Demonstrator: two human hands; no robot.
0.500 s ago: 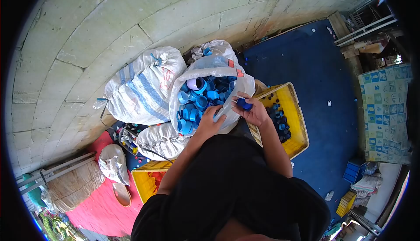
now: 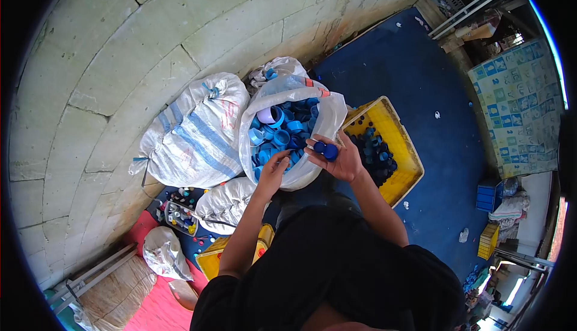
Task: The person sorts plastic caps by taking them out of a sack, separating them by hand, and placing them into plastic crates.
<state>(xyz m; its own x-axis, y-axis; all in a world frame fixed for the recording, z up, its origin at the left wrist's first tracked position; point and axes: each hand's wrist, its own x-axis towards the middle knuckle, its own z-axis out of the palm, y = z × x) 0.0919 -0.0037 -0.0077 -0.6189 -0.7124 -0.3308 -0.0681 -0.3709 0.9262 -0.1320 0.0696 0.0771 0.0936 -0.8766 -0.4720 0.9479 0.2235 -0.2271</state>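
Note:
An open white sack full of light blue plastic caps stands in front of me. My right hand, palm up at the sack's right edge, holds dark blue caps. Over the sack's lower edge is my left hand, its fingers drawn together; whether something small is between them I cannot make out. To the right, a yellow crate holds many dark caps.
Tied white sacks lean by the block wall. Lower left are a small basket of mixed caps, another yellow crate and a red mat. A blue crate stands at the right.
The view has shifted. My right hand has turned palm up and shows more dark blue caps. My left hand has moved back from the sack's rim, and its fingers have drawn together.

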